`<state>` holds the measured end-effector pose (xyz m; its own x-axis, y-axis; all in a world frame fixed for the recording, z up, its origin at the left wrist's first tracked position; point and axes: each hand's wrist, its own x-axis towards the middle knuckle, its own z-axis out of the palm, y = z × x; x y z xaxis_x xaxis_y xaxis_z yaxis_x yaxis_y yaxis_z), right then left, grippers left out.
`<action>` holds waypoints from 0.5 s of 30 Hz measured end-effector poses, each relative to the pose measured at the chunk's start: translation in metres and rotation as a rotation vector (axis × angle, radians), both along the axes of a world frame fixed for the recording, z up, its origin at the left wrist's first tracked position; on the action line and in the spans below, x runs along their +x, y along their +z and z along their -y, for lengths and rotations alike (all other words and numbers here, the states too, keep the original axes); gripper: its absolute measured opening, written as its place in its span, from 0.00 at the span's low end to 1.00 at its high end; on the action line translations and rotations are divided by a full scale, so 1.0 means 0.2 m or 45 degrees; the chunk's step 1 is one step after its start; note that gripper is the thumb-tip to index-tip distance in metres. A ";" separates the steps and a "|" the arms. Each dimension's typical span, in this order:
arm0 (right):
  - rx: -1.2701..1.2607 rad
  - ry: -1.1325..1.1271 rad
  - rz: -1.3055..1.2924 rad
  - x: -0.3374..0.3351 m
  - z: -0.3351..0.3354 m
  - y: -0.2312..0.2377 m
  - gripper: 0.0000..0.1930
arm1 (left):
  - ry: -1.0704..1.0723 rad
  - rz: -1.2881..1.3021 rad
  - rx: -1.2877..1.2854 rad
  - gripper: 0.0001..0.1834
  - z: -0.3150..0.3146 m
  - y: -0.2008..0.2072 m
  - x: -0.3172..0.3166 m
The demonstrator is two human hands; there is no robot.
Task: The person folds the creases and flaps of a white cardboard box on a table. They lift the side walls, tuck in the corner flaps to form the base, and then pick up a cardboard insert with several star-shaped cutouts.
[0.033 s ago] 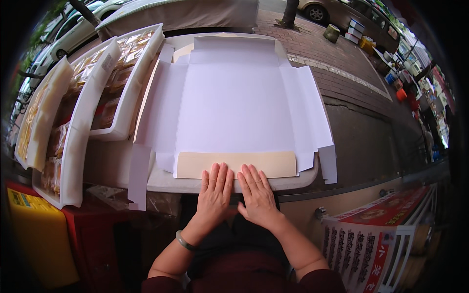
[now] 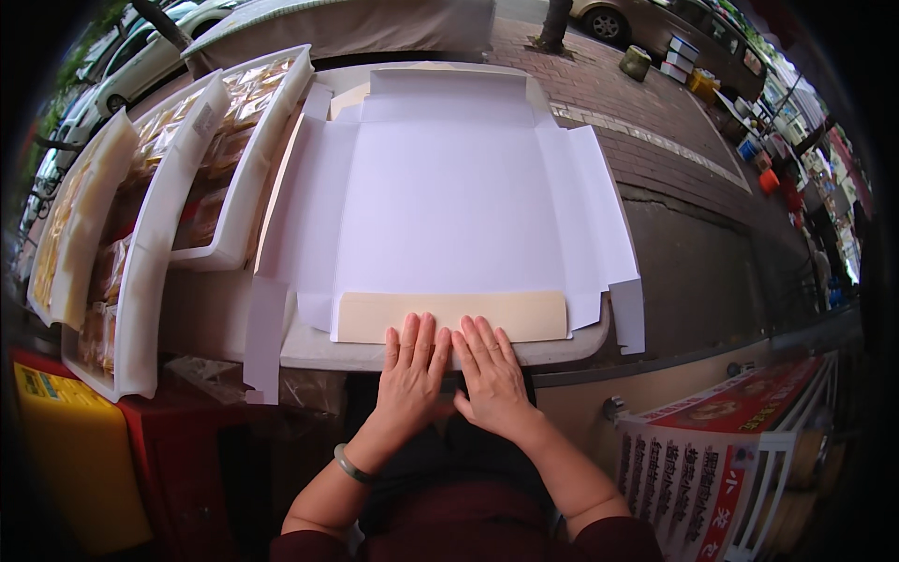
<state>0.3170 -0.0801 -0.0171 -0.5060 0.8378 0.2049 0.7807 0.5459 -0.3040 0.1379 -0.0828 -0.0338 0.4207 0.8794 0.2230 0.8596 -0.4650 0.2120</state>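
A large unfolded cardboard box blank [image 2: 454, 201], white on its inner face, lies flat on the table with creased side flaps. Its near flap [image 2: 403, 306] is folded inward and shows a cream face. Both my hands rest palm down side by side at that flap's near edge, fingers straight and pointing away. My left hand [image 2: 412, 370] touches it left of its middle, with a bangle on the wrist. Just right of it, my right hand [image 2: 492, 375] presses the same edge with its thumb tucked toward the left hand. Neither hand holds anything.
White plastic trays [image 2: 154, 253] with clear-wrapped packets stand at the left. The pale tabletop [image 2: 562, 352] ends just before my body. Below left are a yellow bin [image 2: 70, 450] and a red box [image 2: 173, 468]; a printed sign board [image 2: 693, 468] stands below right. Parked cars line the street.
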 end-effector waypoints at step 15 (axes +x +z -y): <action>0.013 -0.311 0.015 0.38 0.07 -0.02 0.55 | 0.212 -0.071 -0.067 0.66 0.07 0.07 -0.21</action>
<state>0.3922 -0.0935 -0.0210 -0.2908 0.9337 0.2090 0.8934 0.3431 -0.2899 0.0960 -0.0961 -0.0204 0.2784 0.9478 0.1554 0.9349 -0.3045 0.1822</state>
